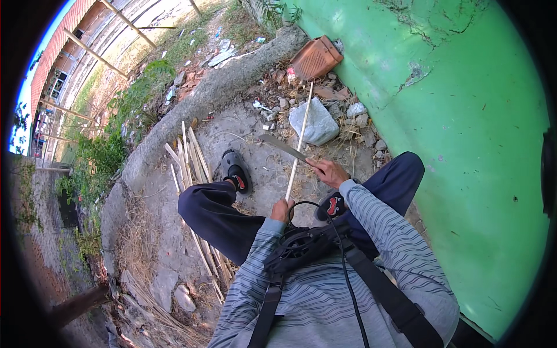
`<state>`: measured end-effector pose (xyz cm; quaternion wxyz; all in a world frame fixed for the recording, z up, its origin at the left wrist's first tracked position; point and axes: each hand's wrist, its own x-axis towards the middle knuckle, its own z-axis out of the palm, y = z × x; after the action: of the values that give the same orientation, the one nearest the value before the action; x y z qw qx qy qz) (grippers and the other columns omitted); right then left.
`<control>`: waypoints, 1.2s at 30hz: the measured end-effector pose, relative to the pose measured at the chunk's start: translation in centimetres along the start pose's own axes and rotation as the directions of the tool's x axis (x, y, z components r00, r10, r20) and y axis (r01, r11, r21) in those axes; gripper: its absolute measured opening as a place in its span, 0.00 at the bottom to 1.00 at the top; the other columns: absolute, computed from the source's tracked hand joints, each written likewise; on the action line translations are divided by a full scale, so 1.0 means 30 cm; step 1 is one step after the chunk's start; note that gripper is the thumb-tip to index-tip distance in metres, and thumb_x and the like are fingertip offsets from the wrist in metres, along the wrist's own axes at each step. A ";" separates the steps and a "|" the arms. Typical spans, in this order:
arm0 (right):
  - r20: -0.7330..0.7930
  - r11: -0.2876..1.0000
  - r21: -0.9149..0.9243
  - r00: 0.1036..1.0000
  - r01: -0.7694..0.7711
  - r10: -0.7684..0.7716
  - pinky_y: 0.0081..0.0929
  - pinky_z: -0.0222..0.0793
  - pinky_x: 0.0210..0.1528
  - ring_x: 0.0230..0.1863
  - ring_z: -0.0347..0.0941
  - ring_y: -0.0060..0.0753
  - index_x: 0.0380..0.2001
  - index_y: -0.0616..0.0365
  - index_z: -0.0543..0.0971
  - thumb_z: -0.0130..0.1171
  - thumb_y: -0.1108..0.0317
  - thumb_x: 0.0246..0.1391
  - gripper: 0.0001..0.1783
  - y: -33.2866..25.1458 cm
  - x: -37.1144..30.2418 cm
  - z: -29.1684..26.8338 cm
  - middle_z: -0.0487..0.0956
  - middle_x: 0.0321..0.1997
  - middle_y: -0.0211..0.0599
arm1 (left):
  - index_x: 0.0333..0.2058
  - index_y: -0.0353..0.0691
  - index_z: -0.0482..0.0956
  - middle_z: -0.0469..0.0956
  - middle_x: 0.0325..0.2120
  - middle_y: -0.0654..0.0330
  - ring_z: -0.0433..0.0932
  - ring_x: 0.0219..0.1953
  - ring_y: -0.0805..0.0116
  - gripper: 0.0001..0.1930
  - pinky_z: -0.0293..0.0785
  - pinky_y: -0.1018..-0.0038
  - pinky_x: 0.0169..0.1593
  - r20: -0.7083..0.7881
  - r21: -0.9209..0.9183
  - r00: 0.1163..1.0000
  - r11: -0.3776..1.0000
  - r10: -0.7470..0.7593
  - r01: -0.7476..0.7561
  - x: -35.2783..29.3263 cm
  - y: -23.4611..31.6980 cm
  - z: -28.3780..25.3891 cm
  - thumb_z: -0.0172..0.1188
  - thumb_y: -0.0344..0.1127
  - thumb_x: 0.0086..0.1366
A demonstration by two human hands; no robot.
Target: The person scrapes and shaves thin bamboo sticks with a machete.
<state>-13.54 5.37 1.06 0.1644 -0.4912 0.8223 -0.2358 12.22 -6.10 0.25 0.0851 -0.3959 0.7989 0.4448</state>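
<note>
My right hand (329, 173) is closed round the handle of a long knife (277, 144) with a broad, dull grey blade. The blade points away to the left and crosses a slim pale stick (301, 130), apparently split bamboo or wood. Low between my knees, my left hand (282, 210) grips the near end of that stick. Its far end slants up past a whitish stone block (321, 123), seemingly leaning on the block. Beside my left leg lies a loose bundle of similar pale strips (199, 152), partly hidden under that leg.
A green wall (464, 145) with cracks rises close on my right. Past the block are rubble and a terracotta tile (316, 58). A rough concrete ridge (214, 87) curves along the far left, with plants (104, 156) beyond. A black cable (348, 272) hangs across my chest.
</note>
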 end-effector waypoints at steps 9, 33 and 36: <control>0.101 0.978 0.106 0.976 0.180 -0.191 0.44 0.77 0.36 0.31 0.79 0.49 0.68 0.20 0.74 0.57 0.55 0.70 0.26 -0.050 -0.080 0.000 0.77 0.32 0.40 | 0.33 0.24 0.78 0.79 0.29 0.26 0.81 0.41 0.24 0.22 0.77 0.41 0.42 -0.055 -0.004 0.998 0.999 0.040 -0.040 -0.007 -0.064 0.042 0.59 0.45 0.72; 0.099 0.966 0.177 0.973 0.190 -0.209 0.44 0.77 0.40 0.34 0.79 0.49 0.67 0.24 0.76 0.57 0.56 0.69 0.25 -0.070 -0.062 0.021 0.78 0.30 0.41 | 0.32 0.20 0.80 0.79 0.27 0.27 0.83 0.39 0.27 0.34 0.76 0.45 0.43 0.150 -0.098 0.982 0.986 -0.118 0.133 0.039 -0.046 0.020 0.48 0.56 0.74; 0.171 0.956 0.144 0.945 0.257 -0.280 0.43 0.76 0.40 0.33 0.79 0.49 0.67 0.27 0.77 0.59 0.56 0.68 0.25 -0.071 -0.061 0.003 0.78 0.29 0.40 | 0.32 0.20 0.80 0.78 0.28 0.27 0.83 0.39 0.27 0.36 0.76 0.45 0.44 0.183 -0.109 0.976 0.984 -0.120 0.141 0.033 -0.041 0.018 0.46 0.58 0.73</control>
<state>-11.08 6.09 2.22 0.2374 -0.6081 0.7126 -0.2571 12.31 -6.57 -1.34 0.1601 -0.4111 0.7318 0.5195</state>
